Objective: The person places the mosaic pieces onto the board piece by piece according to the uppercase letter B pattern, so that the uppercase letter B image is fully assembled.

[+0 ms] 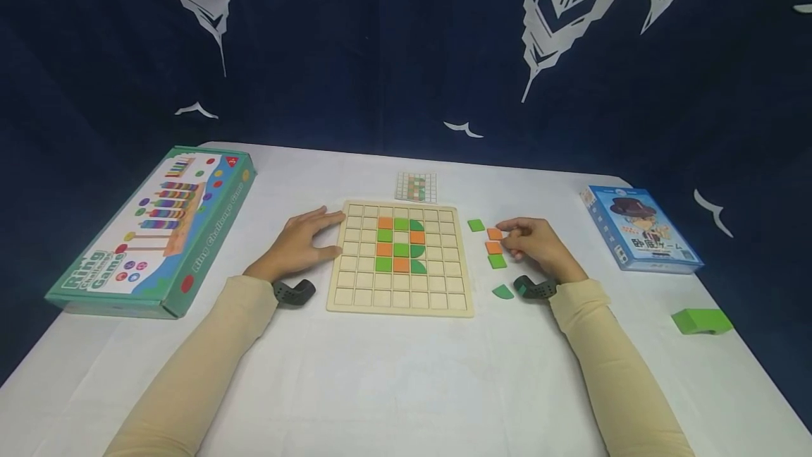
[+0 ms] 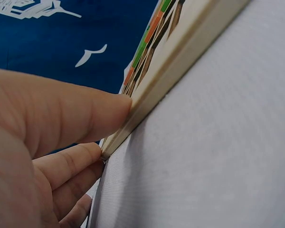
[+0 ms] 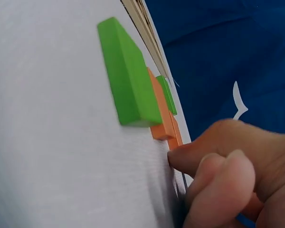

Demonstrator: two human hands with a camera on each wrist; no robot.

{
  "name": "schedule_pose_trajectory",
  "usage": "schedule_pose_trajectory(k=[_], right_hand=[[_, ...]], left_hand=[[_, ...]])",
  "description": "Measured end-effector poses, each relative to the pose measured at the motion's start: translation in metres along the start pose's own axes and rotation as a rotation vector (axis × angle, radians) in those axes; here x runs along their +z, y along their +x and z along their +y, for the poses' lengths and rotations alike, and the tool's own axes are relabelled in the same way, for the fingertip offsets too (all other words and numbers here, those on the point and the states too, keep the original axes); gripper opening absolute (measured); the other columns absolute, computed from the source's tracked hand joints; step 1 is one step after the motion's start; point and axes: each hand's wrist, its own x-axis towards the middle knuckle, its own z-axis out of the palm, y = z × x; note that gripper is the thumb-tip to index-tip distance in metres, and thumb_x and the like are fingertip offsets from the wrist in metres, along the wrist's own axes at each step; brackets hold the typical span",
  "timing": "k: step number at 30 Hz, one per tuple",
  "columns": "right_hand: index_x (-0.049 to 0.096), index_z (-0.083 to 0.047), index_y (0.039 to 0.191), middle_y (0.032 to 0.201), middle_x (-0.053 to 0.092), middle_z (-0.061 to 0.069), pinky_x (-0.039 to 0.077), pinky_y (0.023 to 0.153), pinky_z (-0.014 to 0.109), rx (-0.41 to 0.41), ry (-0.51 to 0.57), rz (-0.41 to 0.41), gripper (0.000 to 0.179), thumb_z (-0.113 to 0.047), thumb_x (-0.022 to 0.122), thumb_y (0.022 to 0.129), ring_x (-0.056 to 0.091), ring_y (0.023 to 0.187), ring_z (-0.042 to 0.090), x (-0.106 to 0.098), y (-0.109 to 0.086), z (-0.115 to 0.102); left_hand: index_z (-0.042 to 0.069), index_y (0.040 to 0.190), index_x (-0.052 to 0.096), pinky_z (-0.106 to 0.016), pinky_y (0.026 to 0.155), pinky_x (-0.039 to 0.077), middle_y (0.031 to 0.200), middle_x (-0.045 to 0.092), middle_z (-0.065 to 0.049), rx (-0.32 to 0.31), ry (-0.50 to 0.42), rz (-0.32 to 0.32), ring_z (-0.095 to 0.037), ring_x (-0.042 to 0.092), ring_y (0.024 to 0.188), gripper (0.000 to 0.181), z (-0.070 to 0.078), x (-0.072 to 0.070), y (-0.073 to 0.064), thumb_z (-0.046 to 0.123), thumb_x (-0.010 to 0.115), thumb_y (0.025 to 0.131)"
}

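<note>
A green cardboard box [image 1: 149, 231] lettered "Ring Challenge Game" lies left of a pale wooden grid board [image 1: 362, 297], whose left edge the widely spread left hand [image 1: 298, 244] touches, while rightward the right hand [image 1: 538, 241], pinching or not I cannot tell, meets the farther orange square tile [image 1: 493, 234].

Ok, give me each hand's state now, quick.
Left hand: open, touching the left edge of the wooden board.
Right hand: at the farther loose orange tile; whether it grips it cannot be told.

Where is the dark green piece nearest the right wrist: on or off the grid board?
Off: the dark green piece lies on the white table, apart from the grid board.
</note>
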Motion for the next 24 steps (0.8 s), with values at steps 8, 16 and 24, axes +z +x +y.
schedule_pose_trajectory(k=[8, 16, 24], right_hand=[[0.059, 0.014, 0.140, 0.083, 0.061, 0.002, 0.052, 0.060, 0.019, -0.002, -0.005, 0.026, 0.047, -0.006, 0.073, 0.100, 0.057, 0.064, 0.007, 0.001, -0.001, 0.001], [0.062, 0.011, 0.137, 0.090, 0.062, 0.004, 0.055, 0.061, 0.018, -0.027, -0.041, 0.067, 0.043, -0.011, 0.073, 0.102, 0.062, 0.064, 0.006, 0.000, -0.006, -0.007], [0.063, 0.010, 0.137, 0.120, 0.066, 0.021, 0.061, 0.066, 0.020, -0.075, -0.041, 0.046, 0.041, -0.010, 0.072, 0.103, 0.067, 0.073, 0.007, 0.004, -0.011, -0.024]], left_hand=[[0.006, 0.162, 0.049, -0.059, 0.134, 0.010, 0.170, 0.043, -0.015, -0.008, -0.003, 0.003, -0.037, 0.025, 0.164, 0.072, 0.001, 0.001, 0.000, 0.025, 0.072, 0.097], [0.006, 0.162, 0.050, -0.059, 0.133, 0.011, 0.170, 0.043, -0.015, -0.002, -0.003, 0.006, -0.038, 0.026, 0.163, 0.071, -0.001, 0.002, 0.000, 0.025, 0.073, 0.097], [0.006, 0.161, 0.050, -0.059, 0.133, 0.011, 0.170, 0.044, -0.014, 0.003, 0.002, 0.007, -0.038, 0.026, 0.163, 0.071, -0.002, 0.001, 0.001, 0.025, 0.073, 0.096]])
